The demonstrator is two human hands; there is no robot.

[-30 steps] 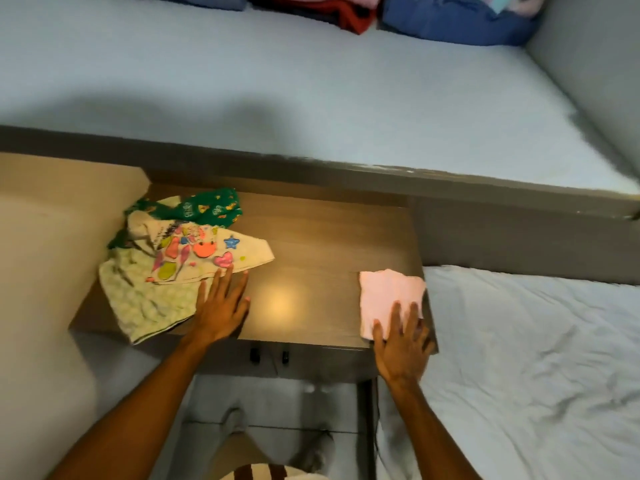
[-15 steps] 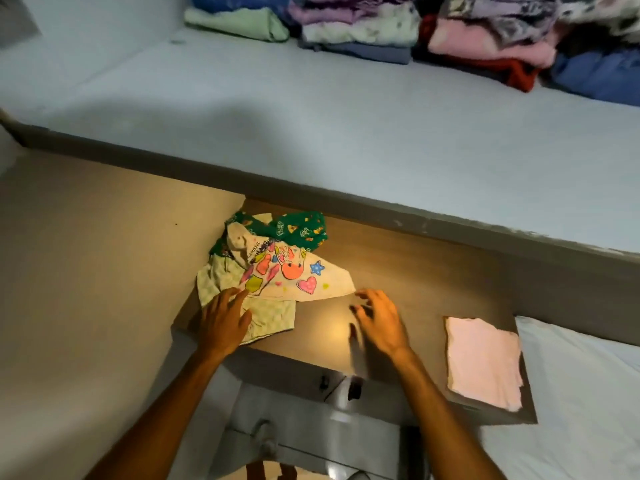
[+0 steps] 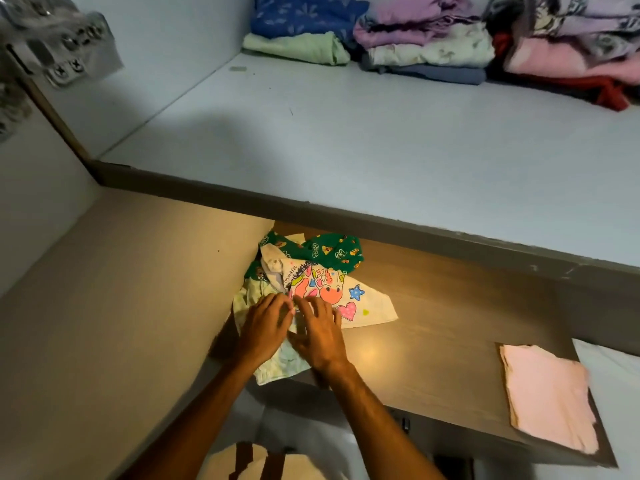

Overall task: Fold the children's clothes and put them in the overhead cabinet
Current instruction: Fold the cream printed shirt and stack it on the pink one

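A small heap of children's clothes lies at the left end of the wooden tabletop: a cream shirt with a bright cartoon print on top, a green patterned garment behind it, and a pale yellow-green piece hanging over the front edge. My left hand rests on the pale piece beside the shirt. My right hand lies with spread fingers on the shirt's near edge, touching the left hand. A folded pink cloth sits at the table's right end.
Above and behind the table runs a wide white shelf with stacks of folded clothes along its back. A beige panel closes in the left side. A white sheet lies to the right of the table.
My right hand left the pink cloth and travelled left across the table to the heap. My left hand slid a little along the pale piece. The view swung up and left.
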